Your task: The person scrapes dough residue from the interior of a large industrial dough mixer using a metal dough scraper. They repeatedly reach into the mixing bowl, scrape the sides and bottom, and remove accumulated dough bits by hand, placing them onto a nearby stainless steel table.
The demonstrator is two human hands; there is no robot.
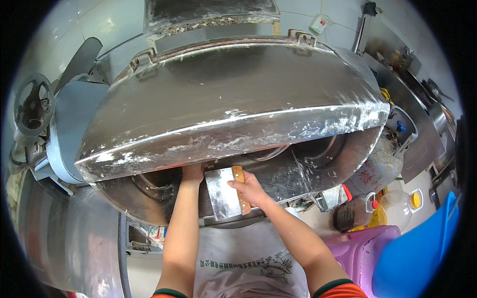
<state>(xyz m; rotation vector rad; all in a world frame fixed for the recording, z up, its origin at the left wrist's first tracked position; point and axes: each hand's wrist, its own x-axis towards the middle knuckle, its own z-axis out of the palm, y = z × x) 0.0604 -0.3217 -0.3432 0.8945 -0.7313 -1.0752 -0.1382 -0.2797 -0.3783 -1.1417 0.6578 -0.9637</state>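
Note:
A large metal dough mixer (238, 85), smeared with flour, fills the middle of the view, its lid partly raised over the tub. My left hand (193, 173) reaches under the lid's lower edge; its fingers are hidden there, so what it touches cannot be told. In front of the opening, my right hand (250, 189) grips the wooden handle of a dough scraper (224, 193), whose broad metal blade points left, whitened with residue. The scraper is above the tub's near rim. Curved metal parts (272, 153) show inside the tub.
A gas cylinder (380, 171) stands right of the mixer. Plastic jugs (397, 208), a pink plastic container (361, 253) and a blue plastic bin (413, 249) are at the lower right. A handwheel (34, 104) and grey-blue machine housing (80, 126) are at the left.

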